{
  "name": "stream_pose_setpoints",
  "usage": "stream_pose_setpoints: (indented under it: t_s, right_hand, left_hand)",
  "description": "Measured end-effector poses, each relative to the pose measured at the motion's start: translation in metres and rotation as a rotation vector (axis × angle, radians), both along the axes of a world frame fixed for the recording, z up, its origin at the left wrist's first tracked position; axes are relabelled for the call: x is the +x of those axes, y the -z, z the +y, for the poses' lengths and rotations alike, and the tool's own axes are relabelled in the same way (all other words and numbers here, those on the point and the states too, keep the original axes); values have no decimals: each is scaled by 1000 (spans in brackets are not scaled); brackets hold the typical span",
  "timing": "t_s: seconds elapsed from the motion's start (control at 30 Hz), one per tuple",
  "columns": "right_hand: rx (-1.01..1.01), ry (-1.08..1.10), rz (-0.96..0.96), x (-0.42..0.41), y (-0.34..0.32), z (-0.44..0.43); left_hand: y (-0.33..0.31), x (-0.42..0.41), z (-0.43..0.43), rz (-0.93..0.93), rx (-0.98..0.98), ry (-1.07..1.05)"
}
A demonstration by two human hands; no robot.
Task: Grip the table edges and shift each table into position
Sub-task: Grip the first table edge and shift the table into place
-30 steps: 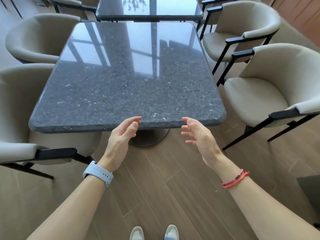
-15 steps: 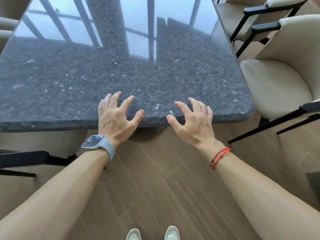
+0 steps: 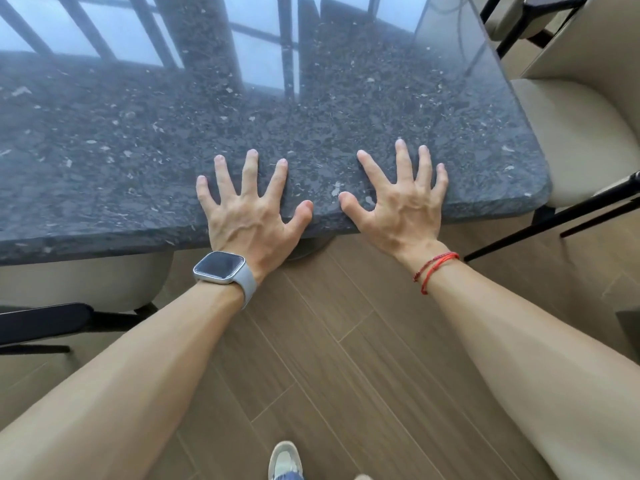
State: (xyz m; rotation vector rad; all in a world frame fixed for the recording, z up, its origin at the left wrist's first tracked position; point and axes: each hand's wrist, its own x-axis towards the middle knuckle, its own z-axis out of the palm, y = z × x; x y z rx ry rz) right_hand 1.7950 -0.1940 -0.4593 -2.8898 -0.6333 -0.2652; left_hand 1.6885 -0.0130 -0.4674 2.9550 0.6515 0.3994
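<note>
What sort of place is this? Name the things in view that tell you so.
Probably a restaurant or café dining room: a polished stone table flanked by matching cream armchairs, on wood-look flooring. Both hands lie spread on the near table edge.

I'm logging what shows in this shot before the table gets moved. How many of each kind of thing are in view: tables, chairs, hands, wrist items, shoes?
Tables: 1, the dark stone table
Chairs: 3, right chair, far right chair, left chair
Hands: 2, left hand, right hand
Wrist items: 2, watch, red bracelet
Shoes: 1 clear, grey shoe
Total: 9
</note>
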Motion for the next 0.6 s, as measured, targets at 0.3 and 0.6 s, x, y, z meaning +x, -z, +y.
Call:
stream_pose_setpoints:
  t_s: [0.3, 0.6]
  right_hand:
    - [-21, -35, 21, 1, -4, -5]
    - [-1, -48, -6, 6, 4, -4]
  left_hand:
    - [-9, 7, -7, 72, -53, -36]
    - [0, 8, -11, -27, 28, -79]
